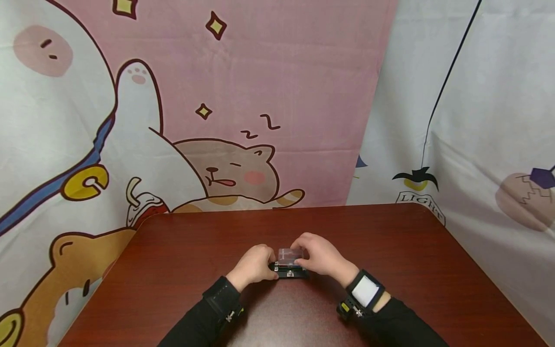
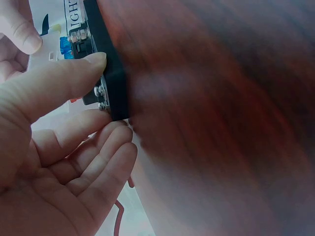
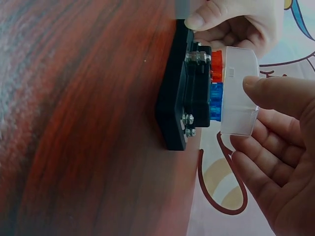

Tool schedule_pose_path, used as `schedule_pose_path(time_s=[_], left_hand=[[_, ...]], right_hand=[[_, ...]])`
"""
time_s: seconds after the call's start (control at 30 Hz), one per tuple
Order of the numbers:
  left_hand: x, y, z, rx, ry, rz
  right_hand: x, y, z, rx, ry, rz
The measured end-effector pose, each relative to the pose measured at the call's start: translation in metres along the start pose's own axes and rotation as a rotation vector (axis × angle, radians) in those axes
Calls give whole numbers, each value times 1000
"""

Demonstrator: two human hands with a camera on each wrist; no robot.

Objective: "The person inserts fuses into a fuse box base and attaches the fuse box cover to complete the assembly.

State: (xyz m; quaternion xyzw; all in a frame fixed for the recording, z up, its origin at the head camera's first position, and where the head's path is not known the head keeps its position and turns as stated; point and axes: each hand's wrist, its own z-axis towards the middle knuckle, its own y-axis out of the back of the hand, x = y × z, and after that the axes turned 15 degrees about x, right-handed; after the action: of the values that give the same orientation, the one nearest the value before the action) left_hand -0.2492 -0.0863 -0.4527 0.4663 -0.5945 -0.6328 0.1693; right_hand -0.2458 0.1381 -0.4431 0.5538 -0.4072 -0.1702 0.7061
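A black fuse block with metal screws along its sides rests on the table between both hands. Red fuses and blue fuses stand on it, visible in the gap beneath a clear plastic cover. My left hand grips the block's left end, its thumb on the near side and fingers at the end. The right hand pinches the cover between thumb and fingers, above the block. Whether the cover touches the fuses, I cannot tell.
Under the hands spreads a dark red-brown wooden table. Behind it hangs a cloth backdrop printed with cartoon animals, close to the table's far edge.
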Motion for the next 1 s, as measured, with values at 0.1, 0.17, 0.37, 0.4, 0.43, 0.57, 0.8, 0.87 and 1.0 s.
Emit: schedule_pose_path(time_s=[0.1,0.17,0.37,0.4,0.43,0.57,0.8,0.87,1.0], left_hand=[[0,0,0,-1,-2,-2],[-1,0,-1,-1,-3,-5],[-1,0,-1,3,-1,-16],[-1,1,-1,4,-1,-16],[-1,1,-1,4,0,-15],[-1,2,-2,4,-5,-15],[-1,1,-2,6,-9,-20],[-1,1,-1,5,-9,-20],[0,0,-1,2,-8,-23]], right_hand=[[0,-2,1,1,8,-16],[-1,-4,1,0,18,-27],[-3,-9,2,7,12,-53],[-4,-9,3,7,16,-55],[-4,-10,3,8,14,-57],[-4,-12,3,11,9,-61],[-2,-12,2,24,-16,-50],[-1,-12,2,20,-11,-55],[0,-12,2,10,0,-65]])
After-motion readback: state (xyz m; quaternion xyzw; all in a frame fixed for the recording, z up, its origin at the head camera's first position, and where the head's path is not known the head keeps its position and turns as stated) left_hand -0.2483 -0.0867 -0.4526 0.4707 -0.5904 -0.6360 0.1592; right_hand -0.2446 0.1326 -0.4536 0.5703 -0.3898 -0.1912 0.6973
